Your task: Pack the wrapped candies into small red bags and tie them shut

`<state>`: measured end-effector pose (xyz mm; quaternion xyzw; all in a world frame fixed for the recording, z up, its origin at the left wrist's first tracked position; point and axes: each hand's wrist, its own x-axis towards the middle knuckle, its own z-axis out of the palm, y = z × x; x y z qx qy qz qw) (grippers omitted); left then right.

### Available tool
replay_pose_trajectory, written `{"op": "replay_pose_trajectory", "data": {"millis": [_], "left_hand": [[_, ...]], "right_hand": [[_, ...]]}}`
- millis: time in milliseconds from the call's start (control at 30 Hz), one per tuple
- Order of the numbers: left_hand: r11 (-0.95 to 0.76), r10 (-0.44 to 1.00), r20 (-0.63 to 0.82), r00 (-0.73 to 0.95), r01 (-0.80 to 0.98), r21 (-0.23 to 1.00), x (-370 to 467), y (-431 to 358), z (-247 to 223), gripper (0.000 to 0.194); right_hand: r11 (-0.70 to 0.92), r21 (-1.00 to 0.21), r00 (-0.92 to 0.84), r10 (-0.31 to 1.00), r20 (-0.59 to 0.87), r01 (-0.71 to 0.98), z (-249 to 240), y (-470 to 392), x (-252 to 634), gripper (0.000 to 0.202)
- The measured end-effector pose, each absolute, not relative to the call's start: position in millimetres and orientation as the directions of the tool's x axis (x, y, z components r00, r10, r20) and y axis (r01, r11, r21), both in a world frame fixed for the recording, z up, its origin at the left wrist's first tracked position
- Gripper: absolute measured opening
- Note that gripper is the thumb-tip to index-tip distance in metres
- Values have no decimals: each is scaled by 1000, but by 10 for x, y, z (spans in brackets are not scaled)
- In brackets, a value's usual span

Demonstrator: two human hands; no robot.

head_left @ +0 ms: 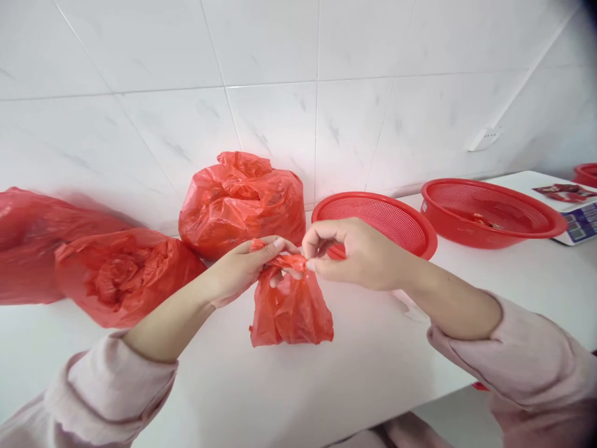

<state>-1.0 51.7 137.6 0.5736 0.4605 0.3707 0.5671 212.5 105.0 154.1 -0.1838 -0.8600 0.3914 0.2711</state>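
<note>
A small red plastic bag (pixel 293 314) hangs from both my hands above the white table, its bottom pointing toward me. My left hand (pixel 254 264) is closed round the bag's gathered top, thumb on top. Thumb and forefinger of my right hand (pixel 347 252) pinch the other end of the twisted plastic. Just behind my hands sits a large stuffed red plastic bag (pixel 242 208). Beyond my right hand is a red mesh basket (pixel 413 233), partly covered by that hand. Whatever the small bag contains, I cannot make out.
More bulging red bags (pixel 135 274) lie at the left. To the right stands a second red basket (pixel 494 233) with small items inside, beside a scale (pixel 581 224). A tiled wall (pixel 275 112) with a socket (pixel 485 139) closes off the back. The table's front edge runs below my right forearm.
</note>
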Motion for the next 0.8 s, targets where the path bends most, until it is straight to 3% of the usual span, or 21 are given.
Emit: {"op": "replay_pose_trajectory", "data": {"millis": [133, 267, 400, 467, 533, 633, 800], "left_hand": [[-2, 944, -92, 317, 284, 959, -11, 492, 1381, 22], [-107, 960, -21, 281, 434, 895, 28, 484, 1289, 10], [-360, 926, 326, 190, 703, 613, 32, 470, 1122, 20], [-458, 850, 483, 209, 746, 484, 27, 453, 1057, 25], [-524, 797, 555, 241, 733, 435, 23, 431, 1019, 25], [-526, 793, 552, 260, 749, 403, 20, 397, 988, 20], [-462, 871, 369, 323, 792, 398, -113, 273, 842, 28]], "right_hand": [[559, -827, -748, 524, 407, -59, 1334, 1081, 2073, 10], [308, -949, -760, 600, 249, -67, 991, 1194, 1911, 30], [255, -961, -752, 612, 244, -105, 820, 1188, 1817, 31], [248, -957, -762, 587, 274, -153, 788, 1171, 1808, 30], [235, -958, -791, 549, 270, -163, 766, 1164, 1817, 29], [240, -965, -821, 526, 223, -109, 747, 1157, 1847, 27], [432, -896, -756, 619, 213, 102, 699, 1133, 2040, 32]]}}
